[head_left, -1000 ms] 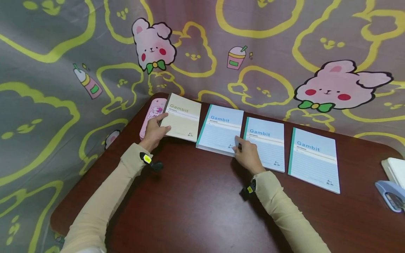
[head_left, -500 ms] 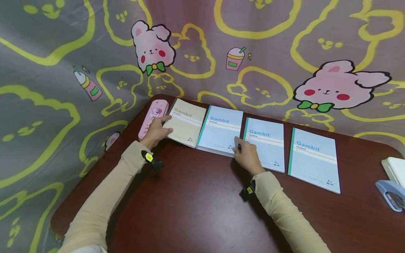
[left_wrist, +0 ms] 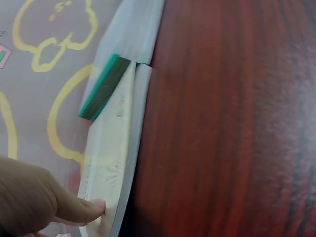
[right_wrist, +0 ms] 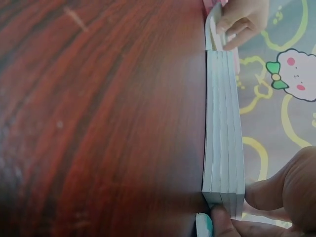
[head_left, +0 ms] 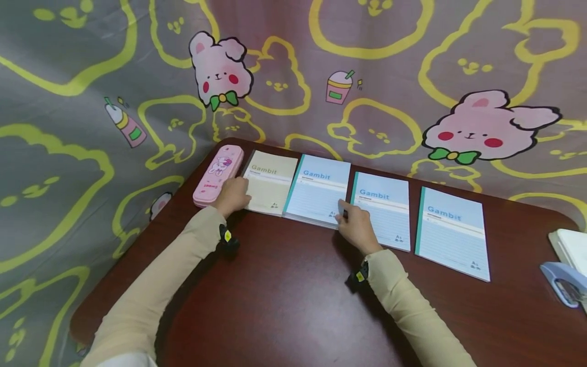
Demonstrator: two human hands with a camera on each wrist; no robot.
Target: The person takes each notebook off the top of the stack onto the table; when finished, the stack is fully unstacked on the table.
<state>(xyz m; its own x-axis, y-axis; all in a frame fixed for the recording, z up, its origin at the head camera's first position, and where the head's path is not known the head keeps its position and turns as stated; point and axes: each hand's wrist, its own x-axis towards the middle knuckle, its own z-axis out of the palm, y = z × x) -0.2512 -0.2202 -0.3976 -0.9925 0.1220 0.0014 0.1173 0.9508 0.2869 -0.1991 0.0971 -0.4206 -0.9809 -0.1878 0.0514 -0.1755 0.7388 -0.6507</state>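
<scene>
A cream notebook [head_left: 268, 191] labelled Gambit lies beside a stack of blue notebooks [head_left: 318, 186], its right edge meeting the stack. My left hand [head_left: 234, 196] is at the cream notebook's left edge; its thumb lies on the cover in the left wrist view, and the right wrist view shows the fingers pinching that end. The right hand [head_left: 357, 224] holds the blue stack's lower right edge, thumb on the top cover and fingers against the side. Several layered notebooks [right_wrist: 222, 123] show in that stack from the right wrist.
Left of the cream notebook lies a pink pencil case [head_left: 217, 173]. Two more spots hold blue notebooks, a middle one [head_left: 380, 211] and a right one [head_left: 454, 234]. A blue-grey stapler [head_left: 564, 283] and a white object [head_left: 570, 244] sit at the right. A patterned curtain [head_left: 284, 66] hangs behind the table.
The cream notebook has come down and now lies level against the blue stack. My left hand has shifted slightly right and uncovered more of the pencil case. The right hand stays put.
</scene>
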